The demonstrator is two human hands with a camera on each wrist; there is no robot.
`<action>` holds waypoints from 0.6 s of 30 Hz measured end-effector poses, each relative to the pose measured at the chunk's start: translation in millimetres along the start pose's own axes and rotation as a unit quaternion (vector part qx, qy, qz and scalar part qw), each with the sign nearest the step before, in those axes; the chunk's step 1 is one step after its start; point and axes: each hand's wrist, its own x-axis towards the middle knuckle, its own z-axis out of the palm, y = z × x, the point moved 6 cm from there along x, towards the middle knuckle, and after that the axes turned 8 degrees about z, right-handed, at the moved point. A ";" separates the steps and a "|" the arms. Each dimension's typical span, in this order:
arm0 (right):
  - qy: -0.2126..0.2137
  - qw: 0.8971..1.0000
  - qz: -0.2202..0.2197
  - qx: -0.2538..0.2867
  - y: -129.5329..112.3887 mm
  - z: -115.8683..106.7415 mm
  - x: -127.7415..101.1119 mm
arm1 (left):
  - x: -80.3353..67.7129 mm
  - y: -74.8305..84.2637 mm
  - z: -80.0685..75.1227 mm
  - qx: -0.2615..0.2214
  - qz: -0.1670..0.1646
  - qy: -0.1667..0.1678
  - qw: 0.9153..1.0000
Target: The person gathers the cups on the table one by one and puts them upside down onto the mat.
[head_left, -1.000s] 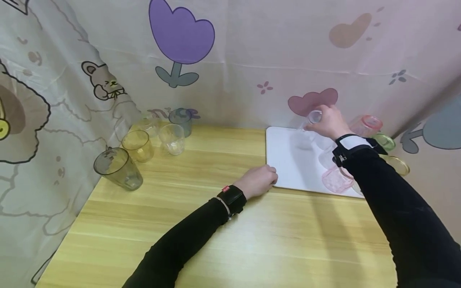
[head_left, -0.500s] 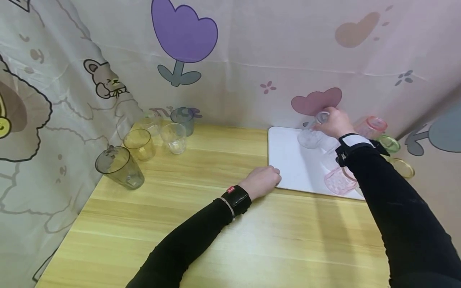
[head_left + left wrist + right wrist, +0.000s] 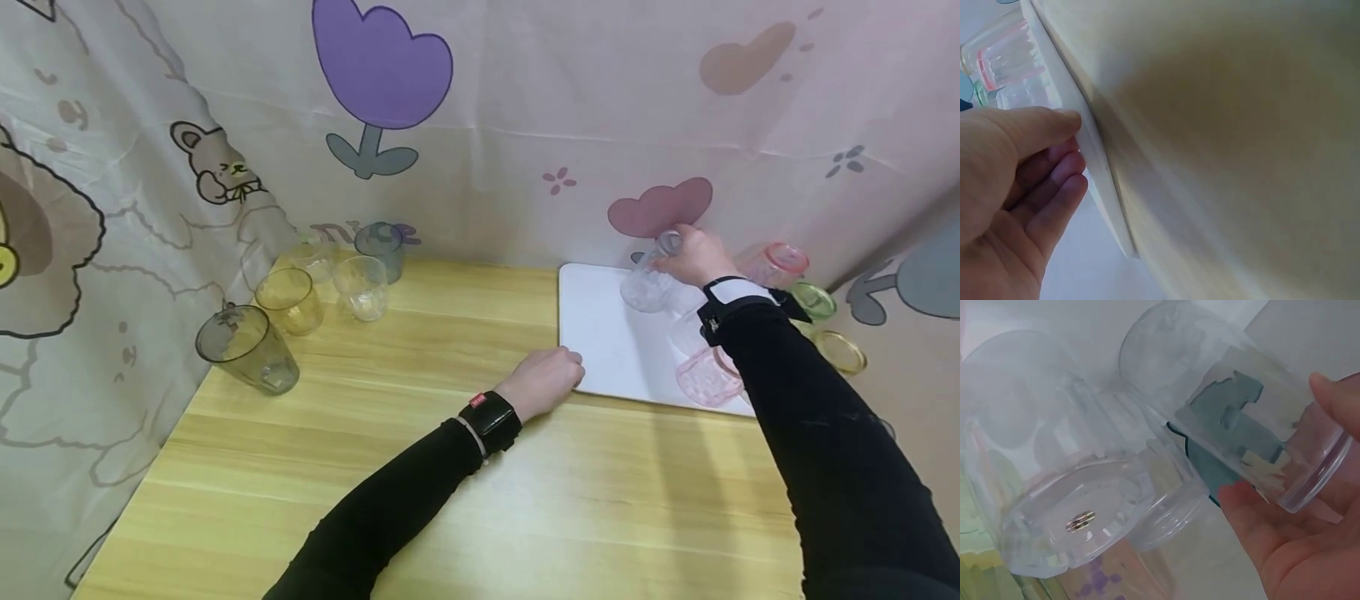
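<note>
My right hand (image 3: pixel 697 257) holds a clear drinking glass (image 3: pixel 643 285) by its base. The glass is upside down at the back of a white tray (image 3: pixel 600 333). In the right wrist view, the thumb and fingers lie on opposite sides of the glass (image 3: pixel 1210 394), and another clear glass (image 3: pixel 1054 456) stands close beside it, base up. At the tray's front left corner is my left hand (image 3: pixel 542 382), fingers curled. The left wrist view has its thumb and fingertips (image 3: pixel 1079 169) at the tray's edge, seemingly pinching it.
A pink glass (image 3: pixel 708 379), a red-rimmed one (image 3: pixel 776 262), a green one (image 3: pixel 813 300) and a yellow one (image 3: pixel 840 352) crowd the right side, partly behind my arm. At the table's left are a grey glass (image 3: pixel 251 350), an amber glass (image 3: pixel 291 302) and several others. A patterned curtain (image 3: pixel 487 125) hangs behind.
The clear glass has gone down onto the tray, and my right hand has shifted slightly right in the view. My left hand stays by the tray's corner.
</note>
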 end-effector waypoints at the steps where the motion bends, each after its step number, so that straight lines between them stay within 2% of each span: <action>1: 0.000 1.000 0.002 0.002 0.4 -1.4 -1.1 | -0.6 0.3 0.0 -0.004 -0.001 0.004 1.000; 5: 0.007 1.000 0.012 0.013 -0.9 -9.1 -8.5 | -4.5 -0.5 -2.4 -0.033 -0.014 0.025 0.999; 11: 0.043 0.998 -0.004 0.037 -14.4 -25.4 -22.8 | -16.7 -10.6 -10.2 -0.064 -0.039 0.070 0.995; 15: 0.059 0.997 -0.010 0.045 -26.6 -35.2 -36.7 | -27.3 -22.4 -15.4 -0.097 -0.063 0.097 0.988; 18: 0.071 0.996 -0.026 0.055 -37.4 -39.8 -48.7 | -36.9 -31.9 -20.9 -0.134 -0.084 0.117 0.981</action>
